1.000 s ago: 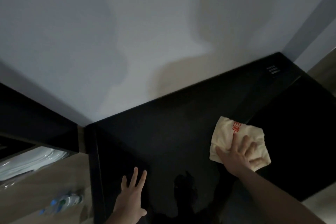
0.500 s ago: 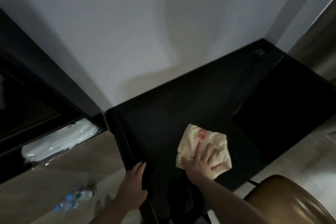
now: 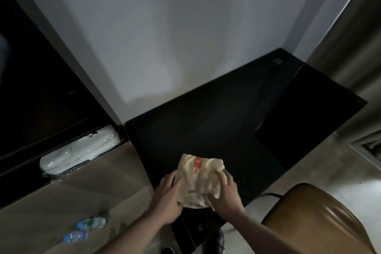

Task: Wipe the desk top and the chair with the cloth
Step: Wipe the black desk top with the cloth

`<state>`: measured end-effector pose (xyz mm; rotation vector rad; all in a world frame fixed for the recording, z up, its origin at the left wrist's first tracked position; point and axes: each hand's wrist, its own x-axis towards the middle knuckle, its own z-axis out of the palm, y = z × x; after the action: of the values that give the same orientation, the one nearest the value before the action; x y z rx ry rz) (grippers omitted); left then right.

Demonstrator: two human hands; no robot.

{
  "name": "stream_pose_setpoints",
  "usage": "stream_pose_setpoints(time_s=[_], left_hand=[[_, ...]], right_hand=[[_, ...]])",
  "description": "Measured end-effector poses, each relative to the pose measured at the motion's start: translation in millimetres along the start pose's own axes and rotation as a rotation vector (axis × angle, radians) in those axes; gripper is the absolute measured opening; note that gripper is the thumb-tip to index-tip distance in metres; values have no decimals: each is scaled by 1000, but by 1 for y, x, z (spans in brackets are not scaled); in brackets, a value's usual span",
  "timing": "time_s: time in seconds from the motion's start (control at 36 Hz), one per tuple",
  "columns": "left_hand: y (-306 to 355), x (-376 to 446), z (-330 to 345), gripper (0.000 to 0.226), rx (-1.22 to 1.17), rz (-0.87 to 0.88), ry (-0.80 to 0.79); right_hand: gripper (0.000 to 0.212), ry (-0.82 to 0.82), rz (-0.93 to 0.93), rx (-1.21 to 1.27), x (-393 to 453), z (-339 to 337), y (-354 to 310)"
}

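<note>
Cloth, cream with red print, lay on the black bench, gripped at its sides by both hands: left, right.

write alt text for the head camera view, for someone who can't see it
Both hands, left hand and right hand, hold a cream cloth with red print at the near edge of a black desk top against a white wall. A brown chair is at lower right; two water bottles lie lower left.
</note>
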<state>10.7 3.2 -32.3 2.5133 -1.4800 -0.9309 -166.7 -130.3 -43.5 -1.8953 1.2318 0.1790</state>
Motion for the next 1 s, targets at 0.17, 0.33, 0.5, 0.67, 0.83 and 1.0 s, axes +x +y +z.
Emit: stream_pose_setpoints(time_s=[0.17,0.33,0.5,0.67,0.83,1.0], left_hand=[[73,38,27,92,85,35,-123],[79,63,59,110,104,-126,-201],[62,64,66,94,86,-150,-184],[24,66,42,95,86,-250,-199],[-18,72,9,113,63,-309,-250],[-46,93,-15,127,54,-311,-272]], right_hand=[[81,41,38,-108,-5,-28,51],[90,-3,82,-164,7,-44,85],[89,-61,69,-189,21,-53,79],[90,-160,33,-209,35,-50,45],[92,-229,2,-257,52,-34,14],[91,-217,23,-314,64,-10,-7]])
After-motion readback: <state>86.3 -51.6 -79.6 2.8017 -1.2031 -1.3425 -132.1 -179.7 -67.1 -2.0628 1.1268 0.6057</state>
